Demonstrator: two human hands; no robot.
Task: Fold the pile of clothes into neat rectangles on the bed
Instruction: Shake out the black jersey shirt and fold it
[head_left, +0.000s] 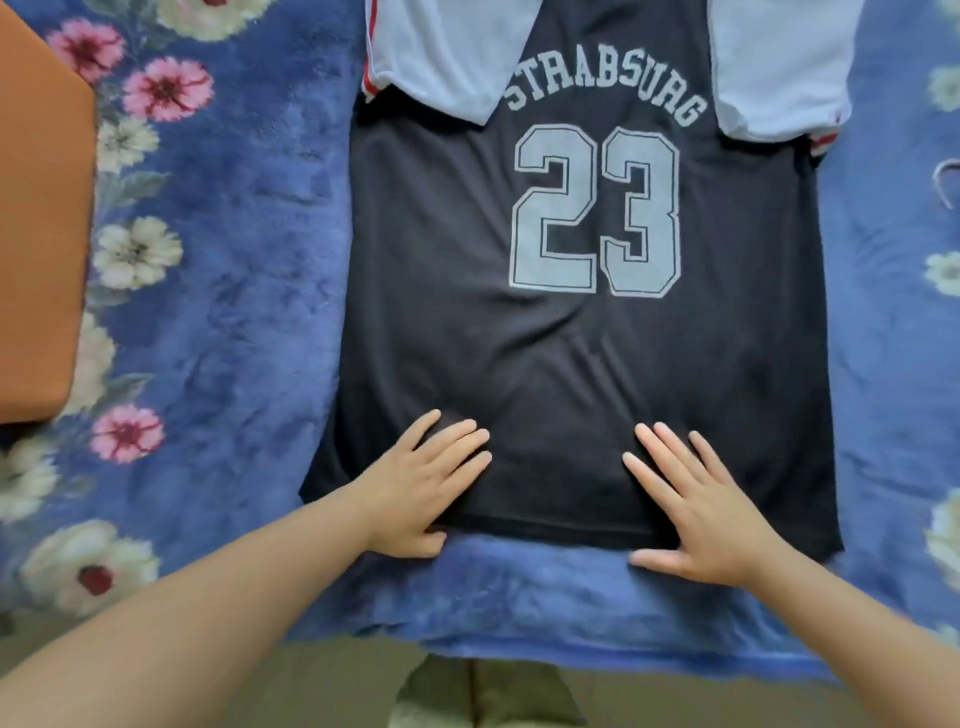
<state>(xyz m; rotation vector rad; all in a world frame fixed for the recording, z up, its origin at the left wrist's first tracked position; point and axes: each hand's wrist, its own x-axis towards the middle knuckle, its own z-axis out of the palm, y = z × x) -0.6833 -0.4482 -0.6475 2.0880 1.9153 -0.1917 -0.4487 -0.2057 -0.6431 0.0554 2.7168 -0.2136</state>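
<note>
Bed (249, 322) under blue floral plush blanket, carrying everything. Dark jersey (457, 249) printed STRABSURG 23 spread flat at centre, print up, hem nearest the edge; pale sleeves (447, 52) turned in over the shoulders, probably first folds toward a rectangle. Orange cushion-like block (36, 249) at left, apart from the jersey. Left hand (421, 493) and right hand (701, 514) flat on the hem, fingers straight and spread, gripping nothing; likely smoothing creases before lifting the hem upward. No containers in view. Remaining pile of clothes not visible.
</note>
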